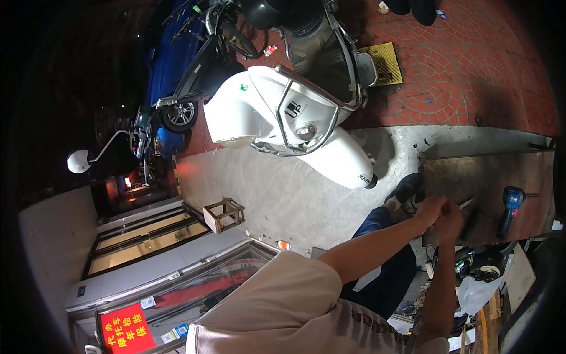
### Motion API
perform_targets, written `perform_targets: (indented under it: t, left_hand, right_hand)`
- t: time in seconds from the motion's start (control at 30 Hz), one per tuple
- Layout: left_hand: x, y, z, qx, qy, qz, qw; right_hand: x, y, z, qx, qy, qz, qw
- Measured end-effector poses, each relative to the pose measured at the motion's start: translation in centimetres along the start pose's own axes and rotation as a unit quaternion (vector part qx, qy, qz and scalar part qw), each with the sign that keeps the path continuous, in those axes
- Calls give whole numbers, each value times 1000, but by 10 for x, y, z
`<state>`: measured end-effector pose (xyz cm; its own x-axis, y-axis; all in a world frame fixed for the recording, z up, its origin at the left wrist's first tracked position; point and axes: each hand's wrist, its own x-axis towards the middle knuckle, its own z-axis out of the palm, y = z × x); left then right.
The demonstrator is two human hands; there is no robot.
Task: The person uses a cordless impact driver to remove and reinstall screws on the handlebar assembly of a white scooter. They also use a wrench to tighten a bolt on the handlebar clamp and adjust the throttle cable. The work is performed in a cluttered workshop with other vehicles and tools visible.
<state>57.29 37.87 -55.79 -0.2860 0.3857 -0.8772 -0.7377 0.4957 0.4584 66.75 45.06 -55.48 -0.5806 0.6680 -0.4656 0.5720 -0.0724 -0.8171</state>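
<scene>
My left hand (431,212) and my right hand (450,223) meet at the near left edge of a worn brown tabletop (471,171). The fingers of both are closed together. Whatever they pinch is hidden or too small to name. Just past the right hand's fingertips shows a thin, pale, pointed piece (466,203); whether it is held or lies on the tabletop is unclear. Farther right on the same top lies a blue and black cordless power driver (512,207) with a bit pointing right, apart from both hands.
A white scooter (259,112) stands ahead on the grey pavement (265,189). A small wooden stool (225,215) is at left, near a glass shopfront with a red sign (126,328). Below the tabletop sit a plastic bag (476,293) and clutter. My shoe (407,187) is beside the tabletop.
</scene>
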Motion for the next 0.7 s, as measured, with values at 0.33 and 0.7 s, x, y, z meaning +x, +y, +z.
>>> perform_targets:
  t: [0.33, 0.7]
  left_hand:
    - [67, -79, -7, 449, 109, 162, 872]
    - [23, 6, -3, 137, 8, 61, 989]
  right_hand:
    - [-9, -14, 11, -96, -41, 9, 995]
    - [22, 30, 10, 110, -69, 88, 988]
